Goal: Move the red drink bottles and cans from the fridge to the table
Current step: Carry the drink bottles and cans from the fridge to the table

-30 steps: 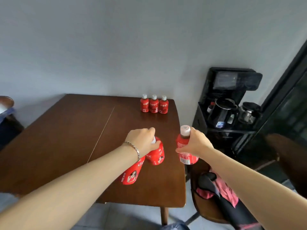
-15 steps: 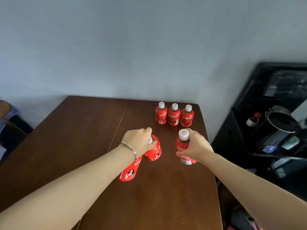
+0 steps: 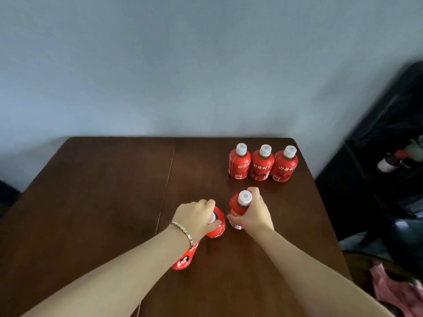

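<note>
In the head view, the left hand [image 3: 194,216] gripped a red bottle [image 3: 218,226] and a can [image 3: 183,263], and the right hand [image 3: 256,216] clasped a second bottle [image 3: 237,205]. Both had advanced low over the table [image 3: 91,191], near the three standing bottles [image 3: 262,164], so set-down looked imminent.

Plain grey-blue wall [image 3: 206,65] behind. Far right: dark rack [image 3: 386,133], blurred, holding a small bottle with orange-red cap [image 3: 389,164]. Lower right corner: crumpled pink cloth [image 3: 389,291]. Left edge: dark shape [image 3: 6,193], unclear

The bottle row [image 3: 263,163] stood on the table [image 3: 91,202]. A fourth bottle [image 3: 235,208] and a fifth bottle [image 3: 218,226] were in front of it.
</note>
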Tool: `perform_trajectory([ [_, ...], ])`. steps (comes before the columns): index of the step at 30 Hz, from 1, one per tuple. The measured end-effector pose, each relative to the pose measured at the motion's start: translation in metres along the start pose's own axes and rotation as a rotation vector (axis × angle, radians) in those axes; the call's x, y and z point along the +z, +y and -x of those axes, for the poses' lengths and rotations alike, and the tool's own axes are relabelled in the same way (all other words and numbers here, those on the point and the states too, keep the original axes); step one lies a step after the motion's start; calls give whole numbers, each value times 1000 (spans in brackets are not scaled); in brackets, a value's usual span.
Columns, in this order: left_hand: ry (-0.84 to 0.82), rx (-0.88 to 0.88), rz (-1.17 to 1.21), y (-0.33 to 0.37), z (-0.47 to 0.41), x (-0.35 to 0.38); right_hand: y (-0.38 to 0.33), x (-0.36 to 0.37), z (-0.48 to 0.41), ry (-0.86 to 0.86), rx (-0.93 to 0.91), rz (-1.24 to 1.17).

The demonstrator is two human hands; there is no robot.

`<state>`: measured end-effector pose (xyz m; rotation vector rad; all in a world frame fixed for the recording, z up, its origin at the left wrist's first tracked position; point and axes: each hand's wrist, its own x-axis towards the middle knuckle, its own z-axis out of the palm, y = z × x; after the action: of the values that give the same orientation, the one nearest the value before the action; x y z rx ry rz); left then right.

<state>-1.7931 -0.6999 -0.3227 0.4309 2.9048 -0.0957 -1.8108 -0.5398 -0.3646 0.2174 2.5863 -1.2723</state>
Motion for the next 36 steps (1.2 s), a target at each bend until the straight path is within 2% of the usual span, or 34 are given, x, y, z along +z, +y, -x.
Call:
perform_trajectory([
  [5,20,118,-4,-20,-18,13,0,15,-9,-32,74,-14],
  [6,32,130,12,-24,-24,13,-2,16,-9,0,33,44],
  [8,62,137,50,-32,-32,15,-12,15,-8,89,-161,238],
  [10,100,142,83,-39,-37,17,-23,16,-8,67,-323,504],
  [11,110,145,99,-41,-38,20,-29,16,-8,12,-290,627],
  [13,104,153,106,-42,-39,24,-39,13,-12,-79,-40,748],
  [14,94,157,102,-43,-40,26,-43,12,-14,-110,66,757],
  [16,74,151,104,-43,-43,29,-50,12,-18,-160,119,745],
  [21,60,54,155,-45,-67,26,-65,8,-44,-261,48,639],
  [30,148,-48,114,-96,-121,14,-106,13,-128,-252,-178,662],
  [36,146,-60,115,-117,-157,8,-124,26,-172,-186,-114,707],
])
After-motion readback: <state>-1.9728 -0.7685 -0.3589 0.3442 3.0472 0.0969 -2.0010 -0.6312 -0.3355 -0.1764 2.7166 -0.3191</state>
